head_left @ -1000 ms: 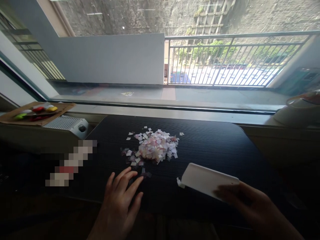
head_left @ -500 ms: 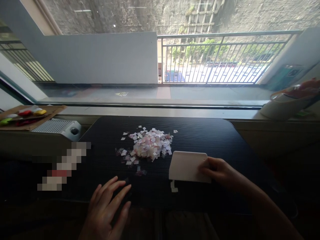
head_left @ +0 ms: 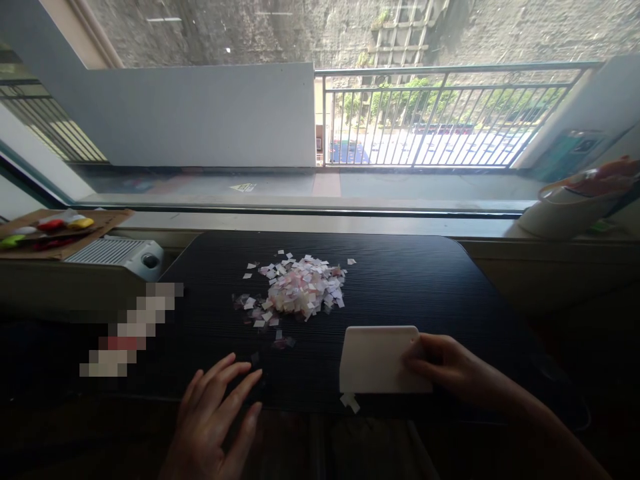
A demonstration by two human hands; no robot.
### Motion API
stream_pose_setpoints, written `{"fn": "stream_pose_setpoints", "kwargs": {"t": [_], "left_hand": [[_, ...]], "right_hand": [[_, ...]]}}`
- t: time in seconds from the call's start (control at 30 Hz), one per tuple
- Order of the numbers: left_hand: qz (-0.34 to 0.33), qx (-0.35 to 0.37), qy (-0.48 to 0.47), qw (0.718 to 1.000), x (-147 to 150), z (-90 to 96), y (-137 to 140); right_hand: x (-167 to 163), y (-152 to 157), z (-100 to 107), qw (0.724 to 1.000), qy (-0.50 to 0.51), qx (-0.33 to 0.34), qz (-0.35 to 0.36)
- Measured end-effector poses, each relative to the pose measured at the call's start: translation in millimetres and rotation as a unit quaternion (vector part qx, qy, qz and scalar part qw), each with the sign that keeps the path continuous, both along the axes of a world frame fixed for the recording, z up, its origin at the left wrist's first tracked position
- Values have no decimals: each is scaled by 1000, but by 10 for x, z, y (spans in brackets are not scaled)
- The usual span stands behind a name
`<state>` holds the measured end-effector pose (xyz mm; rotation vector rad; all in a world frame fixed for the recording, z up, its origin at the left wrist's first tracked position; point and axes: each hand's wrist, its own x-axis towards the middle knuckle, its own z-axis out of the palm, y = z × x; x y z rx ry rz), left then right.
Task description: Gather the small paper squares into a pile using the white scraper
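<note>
A heap of small cut paper pieces [head_left: 306,287], white and pinkish with some clear bits, lies on the black table [head_left: 400,273]. My right hand [head_left: 445,363] pinches the right end of a flat white scraper [head_left: 375,360], which has a small hole near that corner. A few pale scraps [head_left: 351,401] are just below the scraper's lower edge, by the front edge of the table. My left hand [head_left: 217,400] is over the near left side of the table, fingers spread, with nothing in it. A dark scrap [head_left: 255,358] is close to its fingertips.
A window ledge [head_left: 350,222] runs behind the table. At the left are a white slatted box [head_left: 117,257] with a dark knob and cardboard [head_left: 107,220] bearing colourful items. A white pot [head_left: 555,210] stands on the ledge at the right.
My right hand has drawn the scraper toward the table's front edge, and the few pale scraps below it have shifted the same way. The left hand and the heap look the same.
</note>
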<state>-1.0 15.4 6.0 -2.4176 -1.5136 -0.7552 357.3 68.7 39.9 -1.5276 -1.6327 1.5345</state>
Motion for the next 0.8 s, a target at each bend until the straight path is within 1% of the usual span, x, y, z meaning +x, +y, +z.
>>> {"fn": "stream_pose_setpoints", "kwargs": {"t": [0.2, 0.33, 0.6, 0.7, 0.8], "left_hand": [[11, -15, -14, 1000, -33, -109, -20], [9, -20, -16, 1000, -43, -124, -33], [20, -29, -26, 999, -25, -123, -48], [19, -27, -34, 999, -23, -131, -49], [24, -27, -36, 999, -33, -130, -57]], "right_hand": [[53, -47, -66, 999, 15, -37, 2], [102, -93, -79, 999, 10, -36, -2], [72, -226, 52, 1000, -1, -23, -3], [26, -230, 93, 999, -18, -9, -38], [1, -216, 91, 997, -26, 7, -72]]}}
